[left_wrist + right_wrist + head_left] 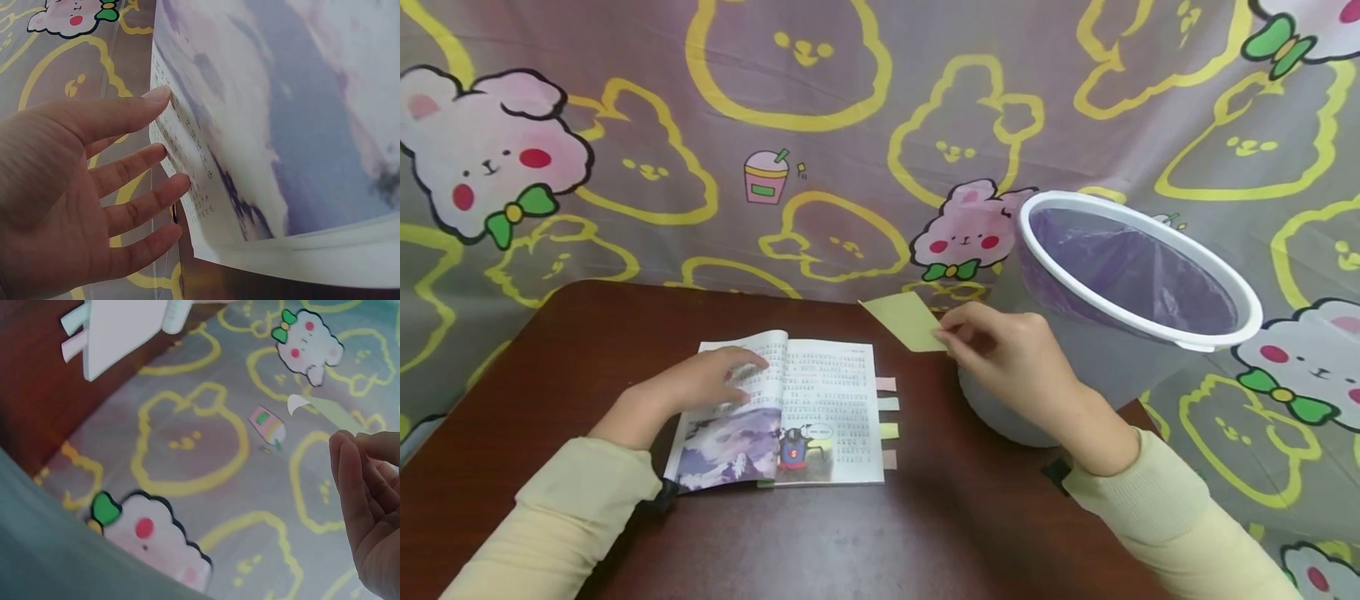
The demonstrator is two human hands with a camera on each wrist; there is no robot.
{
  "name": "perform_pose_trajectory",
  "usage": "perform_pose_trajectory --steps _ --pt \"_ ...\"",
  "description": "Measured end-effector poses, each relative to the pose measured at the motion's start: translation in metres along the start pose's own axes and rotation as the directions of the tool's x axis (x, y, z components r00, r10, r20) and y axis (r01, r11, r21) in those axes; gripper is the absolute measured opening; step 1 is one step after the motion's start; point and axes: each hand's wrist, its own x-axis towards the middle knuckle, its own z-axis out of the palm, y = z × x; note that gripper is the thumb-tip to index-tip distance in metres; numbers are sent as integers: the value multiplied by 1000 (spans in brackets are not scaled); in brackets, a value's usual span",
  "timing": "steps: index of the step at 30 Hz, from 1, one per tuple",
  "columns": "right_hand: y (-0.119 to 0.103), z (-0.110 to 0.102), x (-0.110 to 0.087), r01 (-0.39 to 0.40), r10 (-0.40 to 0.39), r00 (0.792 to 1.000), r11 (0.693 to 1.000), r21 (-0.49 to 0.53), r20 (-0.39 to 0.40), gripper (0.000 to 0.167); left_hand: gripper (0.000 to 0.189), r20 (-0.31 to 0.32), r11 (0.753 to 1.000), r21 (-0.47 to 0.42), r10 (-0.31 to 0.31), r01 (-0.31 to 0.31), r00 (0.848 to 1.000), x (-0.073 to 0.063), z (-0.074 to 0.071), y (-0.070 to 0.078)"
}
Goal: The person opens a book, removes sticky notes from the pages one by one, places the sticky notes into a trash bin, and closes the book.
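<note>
Right hand (1018, 358) pinches yellow note (908, 320) beside bin rim (1138, 329); left hand (703, 383) fingers flat, spread on book (820, 408)

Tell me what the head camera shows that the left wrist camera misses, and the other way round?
Only the head view shows the right hand pinching a yellow sticky note, the white bin beside it, the brown table and the coloured tabs on the book's right edge. Only the left wrist view shows the left palm and spread fingers from underneath. Both show the left hand touching the open book.
</note>
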Motion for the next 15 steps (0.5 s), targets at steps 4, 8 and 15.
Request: perform_pose_trajectory --steps 4,8,15 --pt "-3 -20 2 38 -39 998 999 -35 -40 23 47 1 1000 2 -6 6 1000 -2 -1 1" --pt "-5 -44 5 37 -44 995 997 -68 -91 25 48 6 1000 -4 -9 9 1000 -2 -1 1" --pt "-3 -81 5 -73 50 981 990 -118 -189 29 48 1 1000 -11 -11 12 1000 -1 0 -1"
